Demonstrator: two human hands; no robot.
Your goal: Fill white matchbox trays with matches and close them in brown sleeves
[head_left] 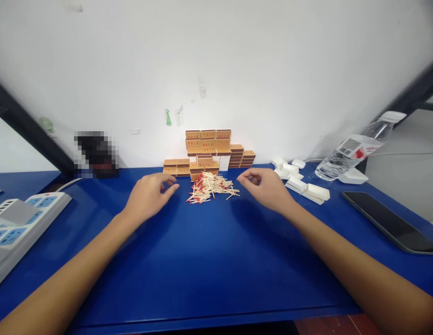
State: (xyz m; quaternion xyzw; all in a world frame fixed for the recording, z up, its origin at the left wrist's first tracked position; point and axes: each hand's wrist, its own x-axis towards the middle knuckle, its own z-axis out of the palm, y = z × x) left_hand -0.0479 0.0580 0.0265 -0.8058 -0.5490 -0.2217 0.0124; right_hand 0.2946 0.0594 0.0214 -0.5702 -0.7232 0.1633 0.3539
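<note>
A loose heap of red-tipped matches (211, 186) lies on the blue table (209, 260). My left hand (149, 194) rests just left of the heap, fingers curled with thumb and forefinger tips close together; nothing shows between them. My right hand (265, 186) hovers just right of the heap, fingers curled in a loose pinch, and nothing visible is in it. Behind the heap, orange matchboxes (208, 150) are stacked against the white wall.
Several white inner trays (300, 182) lie to the right of the stack. A tilted water bottle (356, 151) and a dark phone (390, 222) sit at the far right. A white power strip (19, 223) lies at the left edge, a dark object (96, 154) behind it.
</note>
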